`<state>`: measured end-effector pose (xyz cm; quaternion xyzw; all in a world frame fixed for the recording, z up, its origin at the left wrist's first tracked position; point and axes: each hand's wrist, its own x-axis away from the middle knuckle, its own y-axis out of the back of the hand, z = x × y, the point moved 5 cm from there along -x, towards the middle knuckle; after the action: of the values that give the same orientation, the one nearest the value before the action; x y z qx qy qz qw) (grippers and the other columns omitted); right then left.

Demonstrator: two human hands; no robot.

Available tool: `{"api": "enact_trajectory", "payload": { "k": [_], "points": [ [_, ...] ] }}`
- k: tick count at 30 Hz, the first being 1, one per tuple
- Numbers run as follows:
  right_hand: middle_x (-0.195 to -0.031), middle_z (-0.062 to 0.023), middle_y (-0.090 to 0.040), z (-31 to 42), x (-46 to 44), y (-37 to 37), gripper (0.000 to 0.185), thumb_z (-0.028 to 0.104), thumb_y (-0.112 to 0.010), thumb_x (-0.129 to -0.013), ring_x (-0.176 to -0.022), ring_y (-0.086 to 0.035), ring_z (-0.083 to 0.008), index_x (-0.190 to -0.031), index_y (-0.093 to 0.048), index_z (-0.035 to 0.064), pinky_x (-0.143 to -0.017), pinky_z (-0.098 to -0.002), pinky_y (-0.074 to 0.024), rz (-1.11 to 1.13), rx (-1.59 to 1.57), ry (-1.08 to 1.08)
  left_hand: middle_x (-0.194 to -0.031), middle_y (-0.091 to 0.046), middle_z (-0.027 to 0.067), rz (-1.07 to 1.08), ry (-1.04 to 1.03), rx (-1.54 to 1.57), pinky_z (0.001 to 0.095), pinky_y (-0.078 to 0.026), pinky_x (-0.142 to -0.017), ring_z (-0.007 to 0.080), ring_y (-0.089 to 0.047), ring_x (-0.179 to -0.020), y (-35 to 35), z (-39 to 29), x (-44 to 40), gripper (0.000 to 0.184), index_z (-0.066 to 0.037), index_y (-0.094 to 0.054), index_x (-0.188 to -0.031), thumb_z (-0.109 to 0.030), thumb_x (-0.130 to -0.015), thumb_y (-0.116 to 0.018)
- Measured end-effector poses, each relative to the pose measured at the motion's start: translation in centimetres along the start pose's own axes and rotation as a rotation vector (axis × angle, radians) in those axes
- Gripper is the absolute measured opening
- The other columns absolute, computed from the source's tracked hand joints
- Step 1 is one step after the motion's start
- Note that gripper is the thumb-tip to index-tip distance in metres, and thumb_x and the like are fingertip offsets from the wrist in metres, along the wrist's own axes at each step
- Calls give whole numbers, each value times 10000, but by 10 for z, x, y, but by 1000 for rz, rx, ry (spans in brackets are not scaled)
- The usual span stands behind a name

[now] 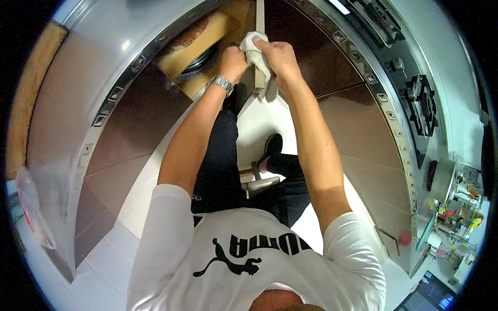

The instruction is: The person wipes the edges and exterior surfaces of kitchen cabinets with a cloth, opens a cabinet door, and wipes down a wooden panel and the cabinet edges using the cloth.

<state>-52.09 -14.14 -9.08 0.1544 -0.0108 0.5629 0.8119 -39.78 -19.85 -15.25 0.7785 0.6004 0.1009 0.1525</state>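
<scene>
My right hand [280,58] is closed on a whitish cloth [258,58], thumb on top, at the edge of an open cabinet door [260,80]. The cloth is bunched over that edge, and its loose end hangs down. My left hand [233,64], with a metal watch [222,83] on the wrist, is closed in a fist on the other side of the door edge, against the cloth. What its fingers grip is hidden. Inside the open cabinet, behind my left hand, are a dark round stack, perhaps pans [198,65], and a brownish item [191,34].
Brown cabinet fronts [358,119] curve around on both sides. A gas burner [423,105] sits on the right counter, near a rack of small items [469,192]. A wooden board [33,98] and a plastic bag [32,207] lie at left. A low stool [262,184] shows between my legs.
</scene>
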Motion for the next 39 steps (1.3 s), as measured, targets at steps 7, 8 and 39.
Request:
{"api": "enact_trajectory", "payload": {
  "k": [7,8,39],
  "points": [
    [-648,-47,-605,-19,32,-7,339,290,-646,-860,-526,-518,-97,-759,-635,-34,-480,-255,-411,26,-116,-10,-829,-612,282,107,-29,-58,469,-452,-653,438,-602,-800,0,11,40,232,56,-638,-827,-135,-832,-506],
    [-637,-39,-598,-26,38,-8,339,288,-640,-866,-515,-509,-89,-746,-631,-29,-470,-252,-403,42,-104,-15,-829,-612,282,111,-32,-62,469,-452,-653,438,-602,-800,0,14,47,232,56,-638,-827,-135,-832,-506],
    [-869,-228,-649,-144,84,-18,288,119,-576,-722,-798,-626,-405,-992,-595,20,-715,-448,-494,-87,451,145,-750,-617,215,259,-199,-344,439,-448,-681,365,-607,-759,42,-61,58,614,8,-626,-808,-560,-903,-412]
  ]
}}
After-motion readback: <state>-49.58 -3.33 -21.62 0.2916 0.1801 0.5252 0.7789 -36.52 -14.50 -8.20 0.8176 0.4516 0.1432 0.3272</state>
